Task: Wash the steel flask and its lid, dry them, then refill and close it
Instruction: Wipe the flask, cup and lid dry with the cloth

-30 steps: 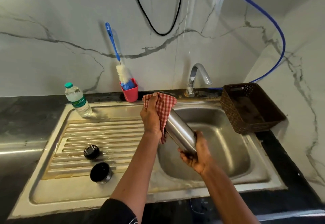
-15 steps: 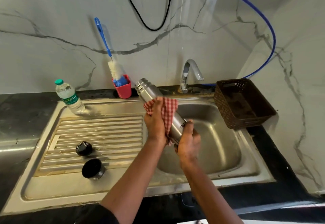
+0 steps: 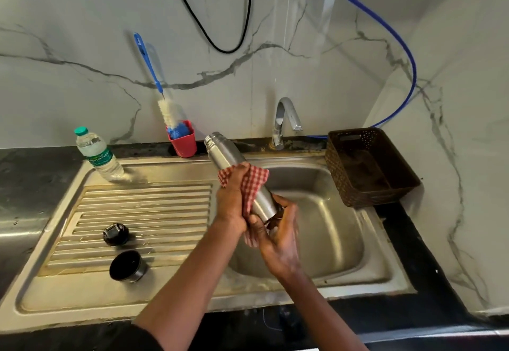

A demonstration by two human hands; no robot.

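Both forearms reach up from the lower edge and meet in the middle of the view. The left forearm [image 3: 192, 276] is bare, with a dark sleeve [image 3: 143, 337] at its near end. The left hand [image 3: 231, 199] is curled round the cloth [image 3: 254, 185], pressing it around the middle of the tilted flask [image 3: 228, 152]. The right hand [image 3: 278, 229], just below it, grips the flask's lower end, its thumb lying across the cloth's hanging corner. The two hands touch.
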